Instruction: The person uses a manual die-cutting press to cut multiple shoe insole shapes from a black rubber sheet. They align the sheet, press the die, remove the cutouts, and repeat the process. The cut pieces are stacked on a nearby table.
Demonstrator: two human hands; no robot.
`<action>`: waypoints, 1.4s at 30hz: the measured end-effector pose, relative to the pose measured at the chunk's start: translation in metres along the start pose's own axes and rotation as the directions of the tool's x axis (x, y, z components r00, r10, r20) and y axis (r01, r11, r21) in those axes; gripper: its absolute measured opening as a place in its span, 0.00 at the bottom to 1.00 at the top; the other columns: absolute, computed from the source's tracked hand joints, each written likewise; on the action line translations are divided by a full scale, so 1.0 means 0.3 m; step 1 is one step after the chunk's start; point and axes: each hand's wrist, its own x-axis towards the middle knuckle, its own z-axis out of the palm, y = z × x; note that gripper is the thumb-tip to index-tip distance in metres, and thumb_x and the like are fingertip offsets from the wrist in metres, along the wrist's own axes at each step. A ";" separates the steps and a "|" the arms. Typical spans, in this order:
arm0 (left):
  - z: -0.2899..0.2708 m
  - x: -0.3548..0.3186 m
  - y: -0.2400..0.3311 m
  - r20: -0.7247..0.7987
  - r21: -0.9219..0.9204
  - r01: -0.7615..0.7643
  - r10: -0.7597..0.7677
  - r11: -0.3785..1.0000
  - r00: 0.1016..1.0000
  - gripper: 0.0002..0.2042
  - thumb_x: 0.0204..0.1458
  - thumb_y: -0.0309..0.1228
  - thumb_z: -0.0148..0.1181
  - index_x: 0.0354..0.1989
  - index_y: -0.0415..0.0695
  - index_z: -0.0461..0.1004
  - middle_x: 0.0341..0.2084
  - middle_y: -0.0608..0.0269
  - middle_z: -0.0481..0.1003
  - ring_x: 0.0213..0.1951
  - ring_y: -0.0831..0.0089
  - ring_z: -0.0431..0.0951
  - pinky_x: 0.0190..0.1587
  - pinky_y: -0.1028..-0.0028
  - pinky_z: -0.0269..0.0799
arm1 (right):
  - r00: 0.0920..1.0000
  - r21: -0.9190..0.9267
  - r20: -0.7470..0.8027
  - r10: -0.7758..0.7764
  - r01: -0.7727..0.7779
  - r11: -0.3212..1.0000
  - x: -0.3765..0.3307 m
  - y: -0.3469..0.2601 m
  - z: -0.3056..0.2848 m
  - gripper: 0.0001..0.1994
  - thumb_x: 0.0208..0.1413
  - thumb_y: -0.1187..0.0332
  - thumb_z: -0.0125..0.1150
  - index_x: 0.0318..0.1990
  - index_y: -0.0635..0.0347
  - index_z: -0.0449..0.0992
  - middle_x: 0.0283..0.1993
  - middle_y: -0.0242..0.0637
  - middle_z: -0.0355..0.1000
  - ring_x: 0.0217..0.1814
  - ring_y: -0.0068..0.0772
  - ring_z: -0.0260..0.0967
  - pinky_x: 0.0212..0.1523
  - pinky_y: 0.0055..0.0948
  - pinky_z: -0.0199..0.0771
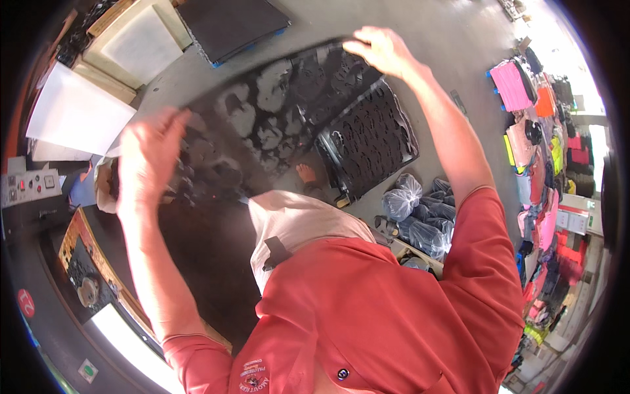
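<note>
A large thin black sheet, pierced by many cut-out shapes, hangs in front of me with the grey floor showing through its holes. My right hand is closed at its far right corner, pinching the edge between thumb and fingers. Over at the left side of the sheet, my left hand is smeared by motion, so I cannot tell whether it holds the edge. Beyond the sheet's right side lies a stack of similar cut-out black sheets on the floor.
Uncut black sheets form a stack at the far side. White boards lean at left, above a control panel. Clear plastic bags with dark contents sit at right. Piles of coloured material line the far right.
</note>
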 end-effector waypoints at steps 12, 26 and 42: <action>-0.042 0.629 0.500 -0.299 0.264 -0.111 0.191 0.958 0.935 0.12 0.66 0.40 0.66 0.48 0.47 0.87 0.22 0.77 0.73 0.25 0.90 0.63 0.28 0.80 0.59 | 0.923 -0.027 -0.381 -0.057 0.051 0.998 0.412 0.506 -0.560 0.20 0.65 0.53 0.66 0.52 0.61 0.84 0.47 0.52 0.81 0.49 0.50 0.79 0.51 0.42 0.76; 1.280 0.157 0.794 0.597 -0.257 -0.477 0.526 0.841 0.606 0.10 0.62 0.34 0.58 0.45 0.44 0.82 0.37 0.56 0.81 0.41 0.57 0.83 0.46 0.64 0.82 | 0.901 -0.229 0.184 0.393 -0.350 0.908 -0.987 1.295 -0.003 0.12 0.56 0.70 0.60 0.46 0.49 0.83 0.46 0.47 0.79 0.50 0.57 0.76 0.49 0.51 0.80; 1.076 -0.236 0.313 0.479 -0.153 0.295 -0.190 0.943 0.857 0.17 0.66 0.38 0.59 0.55 0.39 0.80 0.51 0.45 0.81 0.53 0.47 0.82 0.57 0.55 0.78 | 0.732 0.479 0.652 0.197 -0.600 0.641 -0.829 0.622 0.777 0.17 0.60 0.62 0.70 0.53 0.60 0.85 0.42 0.42 0.85 0.43 0.32 0.83 0.47 0.31 0.81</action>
